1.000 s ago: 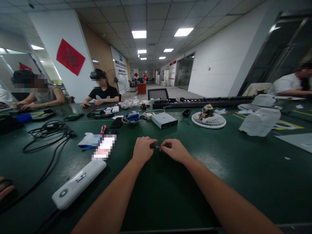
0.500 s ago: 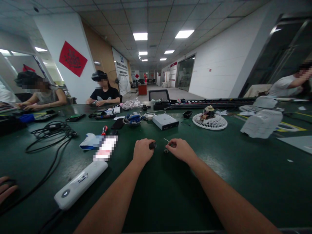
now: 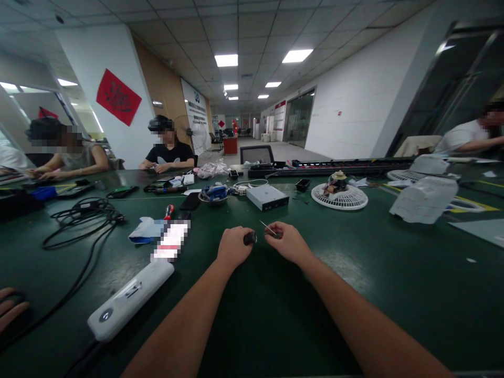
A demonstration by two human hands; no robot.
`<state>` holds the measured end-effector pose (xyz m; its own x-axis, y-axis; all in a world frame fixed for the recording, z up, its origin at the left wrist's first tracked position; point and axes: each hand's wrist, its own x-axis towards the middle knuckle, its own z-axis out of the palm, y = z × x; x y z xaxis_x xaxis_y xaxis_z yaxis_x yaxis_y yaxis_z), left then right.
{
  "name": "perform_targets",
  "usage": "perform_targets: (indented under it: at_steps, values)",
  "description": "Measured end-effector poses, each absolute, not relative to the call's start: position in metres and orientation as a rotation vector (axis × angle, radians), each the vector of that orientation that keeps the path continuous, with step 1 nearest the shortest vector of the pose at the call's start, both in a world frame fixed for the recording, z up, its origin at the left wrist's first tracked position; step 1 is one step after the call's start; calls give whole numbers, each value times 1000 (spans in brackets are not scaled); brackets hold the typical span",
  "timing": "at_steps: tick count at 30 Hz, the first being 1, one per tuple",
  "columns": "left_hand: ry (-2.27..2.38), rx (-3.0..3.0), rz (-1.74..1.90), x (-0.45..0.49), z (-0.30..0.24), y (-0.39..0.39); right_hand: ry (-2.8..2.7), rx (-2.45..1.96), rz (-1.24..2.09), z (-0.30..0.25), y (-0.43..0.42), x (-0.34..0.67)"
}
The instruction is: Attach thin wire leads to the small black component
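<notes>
In the head view, the left hand [image 3: 234,247] has a closed grip on a small black handle [image 3: 249,238], which pokes out past the thumb side toward the right hand [image 3: 285,242]. That hand's grip is pinched shut on a thin metal rod [image 3: 268,227], which angles up and away to the left of the grip. The two hands are just apart, over the green desk [image 3: 354,315]. Ahead and left of the left grip lie a blurred, pixelated patch [image 3: 171,240] and a blue-and-white cloth [image 3: 144,231], with a red-handled screwdriver [image 3: 169,211] beyond them. Further left are a white oblong box [image 3: 129,299] and a tangle of black cable [image 3: 82,220]. Straight ahead of the grips sit a silver box [image 3: 268,197] and a metal bowl [image 3: 212,194], and a white fan grille [image 3: 339,197] lies ahead of the right grip. A co-worker's hand [image 3: 10,310] shows at the lower left edge.
</notes>
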<state>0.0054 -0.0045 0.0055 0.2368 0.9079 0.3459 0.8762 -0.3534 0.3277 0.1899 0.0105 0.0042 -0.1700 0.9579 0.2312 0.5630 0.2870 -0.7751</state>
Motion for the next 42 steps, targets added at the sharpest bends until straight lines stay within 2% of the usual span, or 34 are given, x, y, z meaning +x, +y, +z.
perform_targets:
  at_steps: [3,9,17,42]
  values:
    - [1681,2453,730,6,6,-5,-1850,-1286,768,2,11,188]
    - [1572,2474,770,6,6,-5,-1950,-1288,632,3,9,187]
    - [1490,2526,800,6,6,-6,-1954,-1461,546,9,7,189]
    - [1377,2580,881,2,0,-1,-1902,-1407,697,2,7,185]
